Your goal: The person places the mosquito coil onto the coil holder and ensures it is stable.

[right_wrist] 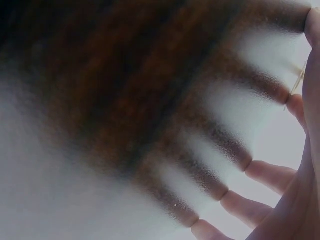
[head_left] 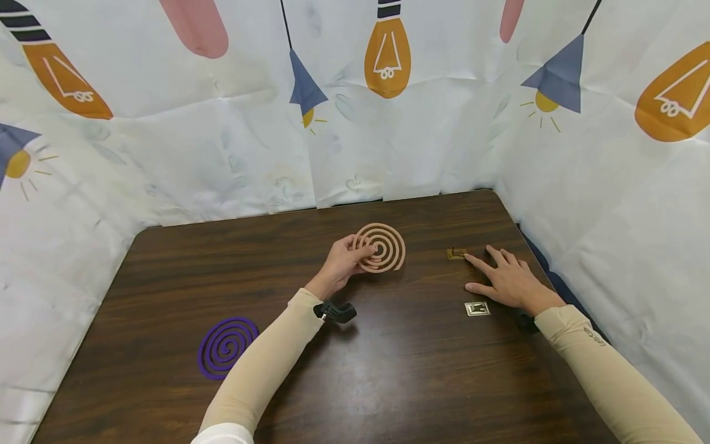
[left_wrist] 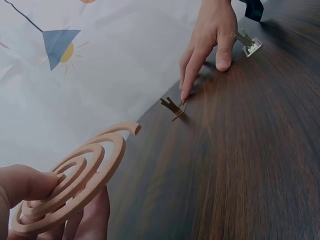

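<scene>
My left hand (head_left: 342, 262) pinches a tan mosquito coil (head_left: 379, 249) between thumb and fingers, holding it above the table. Tilted in the left wrist view, the coil (left_wrist: 97, 180) has its outer end pointing away from the hand. My right hand (head_left: 510, 282) is spread low over the table, its index fingertip touching a small gold-coloured metal coil stand (head_left: 457, 253). That stand (left_wrist: 175, 107) has a raised forked prong. Near the right thumb lies a silver metal stand (head_left: 477, 309), also with a raised prong. In the right wrist view, fingertips meet the glossy tabletop.
A purple mosquito coil (head_left: 227, 347) lies flat at the left, partly behind my left forearm. The dark wood table (head_left: 399, 376) has rounded far corners. White curtains (head_left: 249, 154) printed with lamps and bulbs hang close behind it and along both sides.
</scene>
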Motion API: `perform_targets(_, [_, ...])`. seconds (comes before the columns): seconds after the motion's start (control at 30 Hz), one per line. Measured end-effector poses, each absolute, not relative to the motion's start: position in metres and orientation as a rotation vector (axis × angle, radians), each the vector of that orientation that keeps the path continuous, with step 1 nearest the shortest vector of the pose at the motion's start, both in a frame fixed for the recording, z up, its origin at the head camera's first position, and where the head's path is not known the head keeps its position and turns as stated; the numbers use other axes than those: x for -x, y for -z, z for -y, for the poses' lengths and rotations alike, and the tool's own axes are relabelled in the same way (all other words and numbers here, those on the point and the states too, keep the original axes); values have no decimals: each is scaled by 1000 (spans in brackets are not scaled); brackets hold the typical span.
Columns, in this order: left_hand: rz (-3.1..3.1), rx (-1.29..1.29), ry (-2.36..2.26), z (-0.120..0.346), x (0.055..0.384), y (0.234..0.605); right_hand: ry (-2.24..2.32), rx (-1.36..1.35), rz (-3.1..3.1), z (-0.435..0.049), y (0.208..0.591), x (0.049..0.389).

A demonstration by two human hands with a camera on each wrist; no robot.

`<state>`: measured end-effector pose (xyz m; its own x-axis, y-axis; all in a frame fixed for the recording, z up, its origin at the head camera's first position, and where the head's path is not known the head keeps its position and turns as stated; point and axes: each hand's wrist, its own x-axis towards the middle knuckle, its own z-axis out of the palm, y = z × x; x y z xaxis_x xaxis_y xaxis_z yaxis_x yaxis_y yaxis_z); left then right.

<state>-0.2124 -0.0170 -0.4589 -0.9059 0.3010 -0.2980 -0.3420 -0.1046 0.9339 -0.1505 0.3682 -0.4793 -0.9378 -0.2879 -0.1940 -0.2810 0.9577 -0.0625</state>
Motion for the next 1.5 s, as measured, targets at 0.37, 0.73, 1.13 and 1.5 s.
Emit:
perform_targets(0.37, [-1720,92,-2091,2,212,468,56,419,-2915,-368,478,149])
perform_targets(0.73, [-1694,57,-2123,-14,215,471,57,430,-2913,-368,480,152])
perform_targets(1.13, [-1687,25,-2118,-27,217,473,65,427,-2916,-368,480,151])
perform_targets(1.5, [-1672,31,-2114,-41,219,473,68,417,-2917,-370,482,152])
